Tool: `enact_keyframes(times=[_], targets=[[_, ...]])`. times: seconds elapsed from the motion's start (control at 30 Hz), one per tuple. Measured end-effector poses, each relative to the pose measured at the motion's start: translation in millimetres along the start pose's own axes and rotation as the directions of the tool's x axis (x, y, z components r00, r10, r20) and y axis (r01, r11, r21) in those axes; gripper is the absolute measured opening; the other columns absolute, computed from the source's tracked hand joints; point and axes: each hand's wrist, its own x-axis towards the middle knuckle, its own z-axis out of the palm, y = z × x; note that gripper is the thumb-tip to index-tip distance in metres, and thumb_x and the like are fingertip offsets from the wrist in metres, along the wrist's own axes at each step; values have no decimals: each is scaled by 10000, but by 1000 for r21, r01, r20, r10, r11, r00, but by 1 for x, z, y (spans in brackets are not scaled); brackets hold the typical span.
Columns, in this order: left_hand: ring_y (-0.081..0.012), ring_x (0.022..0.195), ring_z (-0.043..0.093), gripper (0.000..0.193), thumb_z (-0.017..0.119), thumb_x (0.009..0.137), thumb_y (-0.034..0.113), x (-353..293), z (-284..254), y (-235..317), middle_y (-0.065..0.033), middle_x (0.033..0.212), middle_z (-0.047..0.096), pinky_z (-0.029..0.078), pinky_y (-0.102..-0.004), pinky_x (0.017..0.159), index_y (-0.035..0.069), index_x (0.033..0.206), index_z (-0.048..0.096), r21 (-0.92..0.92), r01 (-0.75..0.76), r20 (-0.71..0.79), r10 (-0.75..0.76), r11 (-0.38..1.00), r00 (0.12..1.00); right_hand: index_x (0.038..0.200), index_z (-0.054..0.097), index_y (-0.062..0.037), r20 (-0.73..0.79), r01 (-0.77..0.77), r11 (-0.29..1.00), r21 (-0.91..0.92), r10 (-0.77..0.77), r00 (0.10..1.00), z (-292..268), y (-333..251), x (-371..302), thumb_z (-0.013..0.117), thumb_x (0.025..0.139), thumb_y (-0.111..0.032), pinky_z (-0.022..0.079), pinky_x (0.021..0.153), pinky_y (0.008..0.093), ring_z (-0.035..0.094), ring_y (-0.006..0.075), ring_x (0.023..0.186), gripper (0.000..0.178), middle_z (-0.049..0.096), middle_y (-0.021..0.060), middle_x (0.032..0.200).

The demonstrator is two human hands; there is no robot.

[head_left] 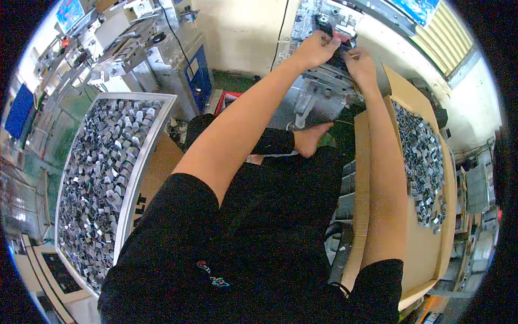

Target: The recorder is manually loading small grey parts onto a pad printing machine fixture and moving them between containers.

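Both my arms stretch forward to a metal bench machine [322, 81] at the top of the head view. My left hand [318, 51] is at its work area, fingers curled and pinched together beside a small reddish piece [341, 36]. What those fingers hold is too small to tell. Just to the right, my right hand [360, 66] has its fingers bent and closed near a dark part of the machine. Anything in its grip cannot be made out. A short gap separates the two hands.
On my left stands a light-rimmed tray [141, 175] heaped with small grey metal pieces [108, 162]. To my right a cardboard box [431, 259] holds more small metal pieces [421, 156]. Another machine [156, 70] stands at the far left, by a red bin [218, 102]. A screen [418, 9] hangs above.
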Motion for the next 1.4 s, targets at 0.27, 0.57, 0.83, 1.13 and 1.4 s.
enact_keyframes(times=[0.27, 0.57, 0.83, 1.13, 1.4], targets=[[-130, 852, 610, 316, 718, 904, 286, -124, -27, 38, -54, 962, 670, 500, -296, 752, 37, 1068, 611, -252, -54, -165, 12, 966, 986, 1027, 724, -112, -64, -81, 985, -151, 72, 995, -2, 10, -20, 593, 900, -556, 526, 802, 491, 683, 405, 909, 480, 710, 201, 966], [-152, 925, 628, 333, 715, 896, 175, -248, -199, 10, -70, 1019, 676, 507, -298, 854, 38, 1189, 636, 264, 151, -265, -79, 953, 961, 1167, 689, -77, -65, 243, 968, 60, -240, 969, -4, 58, -22, 587, 966, -389, 504, 898, 397, 680, 345, 990, 384, 706, 199, 1054], [-221, 831, 692, 397, 788, 774, 321, -315, -358, -29, -110, 920, 728, 537, -348, 772, 51, 1052, 701, 543, 507, -554, -168, 670, 815, 1318, 595, -43, 211, 238, 965, 108, -256, 943, -69, 50, -37, 597, 975, -298, 459, 977, 342, 635, 261, 1105, 428, 665, 163, 1216], [-289, 994, 657, 398, 740, 749, 438, -328, -373, -57, -63, 997, 731, 468, -451, 911, 149, 1021, 719, 817, 465, -442, -149, 342, 885, 1297, 588, 21, 51, 67, 972, -227, -56, 997, -194, 299, -45, 607, 970, -226, 466, 993, 339, 640, 290, 1120, 410, 667, 200, 1211], [-249, 1044, 631, 404, 709, 751, 486, -339, -382, -57, -17, 1007, 732, 414, -469, 946, 182, 1015, 738, 848, 500, -462, -216, 177, 860, 1177, 632, 57, 196, 1, 831, -556, 130, 972, -149, 366, -74, 585, 963, -306, 489, 954, 400, 646, 347, 1094, 424, 677, 227, 1159]])
